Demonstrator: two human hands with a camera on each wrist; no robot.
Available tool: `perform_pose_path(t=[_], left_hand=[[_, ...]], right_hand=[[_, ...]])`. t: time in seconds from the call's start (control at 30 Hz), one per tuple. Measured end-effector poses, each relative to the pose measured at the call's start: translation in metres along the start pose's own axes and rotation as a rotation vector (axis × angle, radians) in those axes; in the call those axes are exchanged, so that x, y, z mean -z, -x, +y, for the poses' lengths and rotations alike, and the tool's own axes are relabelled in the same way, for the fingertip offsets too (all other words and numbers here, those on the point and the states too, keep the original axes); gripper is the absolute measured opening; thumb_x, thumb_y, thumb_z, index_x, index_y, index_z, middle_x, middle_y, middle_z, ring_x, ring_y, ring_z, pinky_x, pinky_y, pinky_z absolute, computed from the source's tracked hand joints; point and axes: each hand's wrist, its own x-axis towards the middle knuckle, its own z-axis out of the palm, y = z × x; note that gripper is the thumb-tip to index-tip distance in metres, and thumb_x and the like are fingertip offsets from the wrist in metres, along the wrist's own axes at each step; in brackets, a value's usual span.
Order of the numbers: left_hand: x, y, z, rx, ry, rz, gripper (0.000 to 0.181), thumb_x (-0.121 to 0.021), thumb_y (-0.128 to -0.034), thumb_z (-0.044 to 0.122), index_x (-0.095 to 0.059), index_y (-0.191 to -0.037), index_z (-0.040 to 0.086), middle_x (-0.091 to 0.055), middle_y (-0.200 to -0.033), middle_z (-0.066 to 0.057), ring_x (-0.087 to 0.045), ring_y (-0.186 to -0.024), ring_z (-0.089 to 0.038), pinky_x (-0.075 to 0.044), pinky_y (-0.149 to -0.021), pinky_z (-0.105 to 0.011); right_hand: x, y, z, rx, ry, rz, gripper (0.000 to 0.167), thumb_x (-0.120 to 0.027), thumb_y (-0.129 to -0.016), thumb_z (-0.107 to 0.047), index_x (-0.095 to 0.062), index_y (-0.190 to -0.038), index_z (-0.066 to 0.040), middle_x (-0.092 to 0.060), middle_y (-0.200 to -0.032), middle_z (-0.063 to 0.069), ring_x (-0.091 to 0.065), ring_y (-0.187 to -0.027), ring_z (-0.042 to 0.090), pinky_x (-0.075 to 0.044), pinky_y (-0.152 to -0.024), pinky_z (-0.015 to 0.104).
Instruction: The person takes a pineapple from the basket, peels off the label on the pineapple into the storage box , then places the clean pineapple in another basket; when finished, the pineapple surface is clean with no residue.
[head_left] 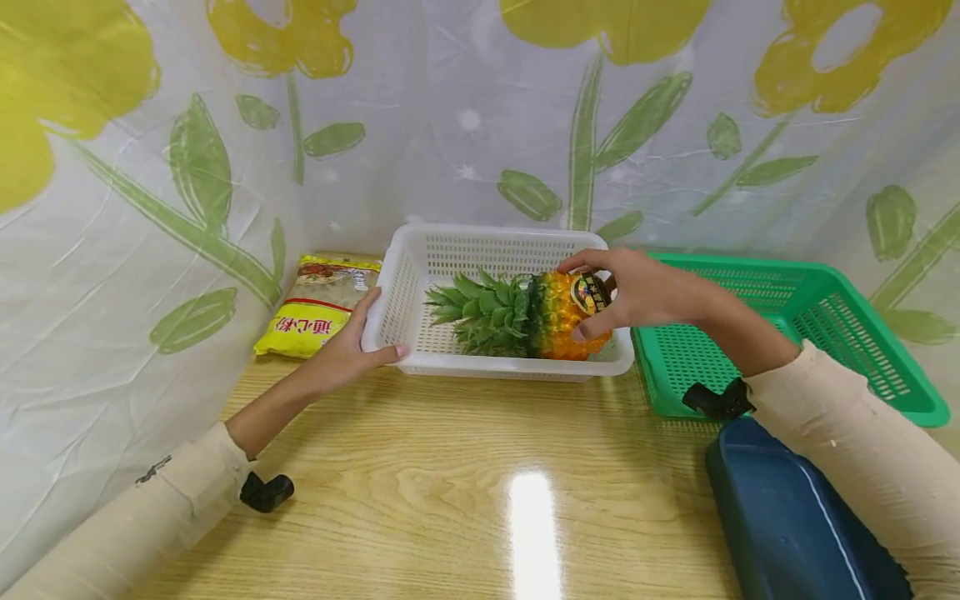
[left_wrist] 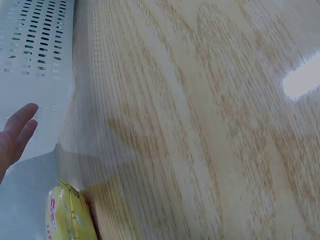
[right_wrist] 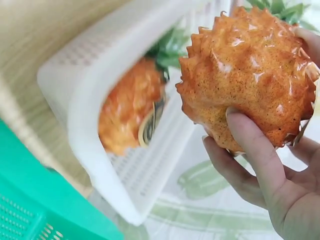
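In the head view, my left hand (head_left: 345, 354) rests against the left end of the white basket (head_left: 517, 365), thumb at its front corner, the visible fingers extended. The left wrist view shows straight fingertips of the left hand (left_wrist: 20, 127) beside the basket wall (left_wrist: 37, 87). My right hand (head_left: 645, 292) grips the base end of a pineapple (head_left: 558, 308), its leaves pointing left over the basket. In the right wrist view, thumb and fingers of the right hand (right_wrist: 280, 185) hold this pineapple (right_wrist: 250, 75); a second pineapple (right_wrist: 130, 105) with a label lies inside the basket.
A yellow bag (head_left: 307, 321) lies left of the white basket. The green basket (head_left: 885, 333) stands to its right, with a dark blue container (head_left: 780, 517) in front, partly under the right forearm. A floral curtain (head_left: 450, 125) hangs behind the wooden table (head_left: 390, 483).
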Motion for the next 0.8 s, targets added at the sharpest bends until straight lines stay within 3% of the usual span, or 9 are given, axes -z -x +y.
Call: perform_pose_path(t=[0.17,0.3,0.4,0.57,0.8], left_hand=[[-0.001,0.001,0.001,-0.003,-0.008,-0.001,0.106,-0.071,-0.0934,0.033,0.01,-0.161,0.029,-0.031,-0.159,-0.022,-0.047,-0.136,-0.041,-0.038,-0.11,-0.059],[-0.001,0.002,0.002,-0.01,0.001,-0.004,0.105,-0.071,-0.0938,0.033,0.009,-0.161,0.03,-0.028,-0.16,-0.022,-0.046,-0.137,-0.042,-0.04,-0.108,-0.06],[-0.001,0.003,0.002,-0.009,0.007,-0.008,0.105,-0.071,-0.0936,0.035,0.01,-0.161,0.031,-0.029,-0.159,-0.022,-0.046,-0.136,-0.042,-0.039,-0.109,-0.059],[0.0,0.005,0.0,0.008,-0.011,-0.001,0.105,-0.071,-0.0936,0.037,0.01,-0.161,0.033,-0.033,-0.156,-0.023,-0.049,-0.133,-0.042,-0.041,-0.107,-0.059],[0.0,0.002,0.001,-0.021,0.011,-0.015,0.104,-0.071,-0.0941,0.033,0.009,-0.161,0.031,-0.038,-0.153,-0.021,-0.052,-0.131,-0.039,-0.042,-0.105,-0.054]], right_hand=[[-0.018,0.018,-0.006,0.011,0.001,-0.032,0.08,-0.083,-0.081,-0.039,-0.046,-0.149,-0.018,-0.047,-0.149,0.01,-0.053,-0.124,0.033,-0.049,-0.094,0.049],[-0.036,0.03,-0.011,0.03,-0.017,-0.038,0.083,-0.084,-0.078,-0.042,-0.047,-0.149,-0.02,-0.048,-0.151,0.006,-0.052,-0.128,0.032,-0.048,-0.098,0.051],[-0.049,0.037,-0.015,0.049,-0.045,-0.048,0.085,-0.085,-0.076,-0.042,-0.046,-0.149,-0.021,-0.047,-0.152,0.003,-0.049,-0.134,0.031,-0.044,-0.105,0.055],[-0.07,0.048,-0.021,0.059,-0.089,-0.084,0.084,-0.084,-0.076,-0.045,-0.047,-0.148,-0.024,-0.049,-0.15,0.001,-0.05,-0.133,0.029,-0.045,-0.103,0.054],[-0.1,0.06,-0.022,0.035,-0.188,-0.12,0.083,-0.085,-0.073,-0.04,-0.049,-0.146,-0.025,-0.05,-0.149,-0.002,-0.047,-0.137,0.027,-0.042,-0.107,0.056]])
